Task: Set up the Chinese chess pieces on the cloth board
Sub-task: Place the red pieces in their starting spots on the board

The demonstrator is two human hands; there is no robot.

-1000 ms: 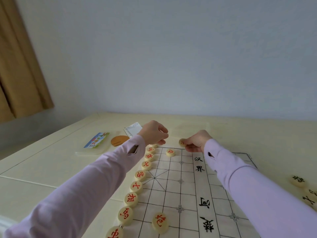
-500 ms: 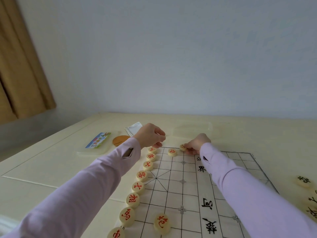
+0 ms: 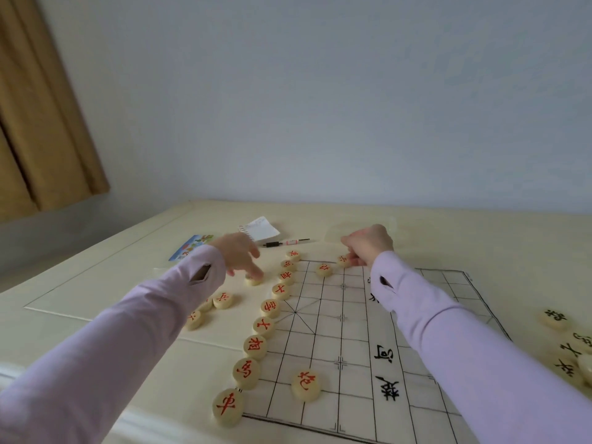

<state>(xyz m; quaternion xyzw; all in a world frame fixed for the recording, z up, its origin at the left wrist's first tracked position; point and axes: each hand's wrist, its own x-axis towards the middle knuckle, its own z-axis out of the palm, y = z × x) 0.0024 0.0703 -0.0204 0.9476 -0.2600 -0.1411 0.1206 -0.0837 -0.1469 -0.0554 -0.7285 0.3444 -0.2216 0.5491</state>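
— "Where the cream table (image 3: 96,277) meets the pale wall (image 3: 320,107), what shows?"

— "At the cloth board (image 3: 320,341)'s far edge the right hand (image 3: 368,245) pinches a red piece (image 3: 343,260). The left hand (image 3: 238,257), fingers straight, touches a loose piece (image 3: 253,280) beside the board. A tan curtain (image 3: 41,123) hangs left."

Cloth board (image 3: 336,331) has a row of red-lettered pieces (image 3: 263,326) down its 9 o'clock edge. Left hand (image 3: 238,256) is off the board around 10 o'clock, fingertips down on a loose piece (image 3: 253,279). Right hand (image 3: 368,245) up at 12 pinches a red soldier piece (image 3: 343,260) on the far line. Black-lettered pieces (image 3: 554,318) sit off at 3 o'clock.
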